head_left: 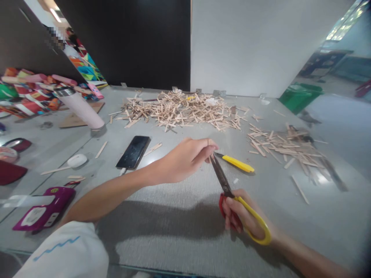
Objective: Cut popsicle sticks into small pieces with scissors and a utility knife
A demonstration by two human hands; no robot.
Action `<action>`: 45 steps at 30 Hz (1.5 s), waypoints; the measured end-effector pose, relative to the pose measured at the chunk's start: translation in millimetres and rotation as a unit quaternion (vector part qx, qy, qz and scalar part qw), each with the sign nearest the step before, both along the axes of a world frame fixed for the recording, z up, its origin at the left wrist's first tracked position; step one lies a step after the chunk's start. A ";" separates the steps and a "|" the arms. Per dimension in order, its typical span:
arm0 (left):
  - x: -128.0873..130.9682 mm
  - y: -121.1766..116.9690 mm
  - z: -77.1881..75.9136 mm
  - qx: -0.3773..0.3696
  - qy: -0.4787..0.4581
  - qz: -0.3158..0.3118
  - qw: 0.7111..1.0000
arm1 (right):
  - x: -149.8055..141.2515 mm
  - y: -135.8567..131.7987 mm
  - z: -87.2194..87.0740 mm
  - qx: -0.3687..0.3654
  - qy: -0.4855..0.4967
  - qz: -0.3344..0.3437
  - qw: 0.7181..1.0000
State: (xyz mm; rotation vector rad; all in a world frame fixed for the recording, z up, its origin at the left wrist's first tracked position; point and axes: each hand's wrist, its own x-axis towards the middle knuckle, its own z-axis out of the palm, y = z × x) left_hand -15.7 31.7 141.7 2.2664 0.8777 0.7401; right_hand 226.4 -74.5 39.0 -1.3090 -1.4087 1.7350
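Observation:
My right hand (242,210) is closed around the handles of a pair of scissors (222,178), one handle red and the other yellow. The dark blades point up and away, and look close together. At their tips, my left hand (189,160) pinches its thumb and fingers together; whatever sits between them is too small and hidden to make out. Just right of the left fingertips lies a yellow utility knife (237,163) on the grey table (162,224). A black phone (133,152) with a cable rests left of my left hand.
A large pile of wooden sticks (179,110) spreads along the back, with a smaller pile (285,144) at right. On the left are a pink bottle (82,109), a white spoon-like object (77,160) and a purple power strip (45,208). Behind stand a black panel (139,42) and a white panel (240,46).

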 end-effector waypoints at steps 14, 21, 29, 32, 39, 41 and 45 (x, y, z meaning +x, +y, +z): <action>1.1 -0.4 2.5 -0.117 -0.056 -0.022 0.991 | -0.7 0.1 3.3 -0.017 -0.003 0.004 1.000; 4.5 -3.1 0.5 -0.107 -0.059 -0.011 0.992 | -4.5 -1.1 11.8 -0.028 -0.010 -0.008 1.000; 7.4 -5.7 -8.3 -0.095 -0.068 0.001 0.993 | -10.9 -2.8 11.1 -0.051 -0.029 -0.047 0.997; 7.9 -6.6 -9.5 -0.093 -0.069 0.001 0.993 | -11.7 -2.8 9.8 -0.052 -0.019 -0.046 0.997; 8.7 -8.1 -9.9 -0.104 -0.075 -0.006 0.992 | -13.7 -3.8 5.0 -0.042 -0.017 -0.050 0.998; 8.6 -8.8 -9.4 -0.107 -0.084 -0.015 0.991 | -14.0 -4.6 6.8 -0.033 -0.023 -0.045 0.998; 7.8 -10.0 -6.3 -0.108 -0.090 -0.032 0.990 | -12.4 -6.5 11.0 -0.012 -0.033 -0.035 0.999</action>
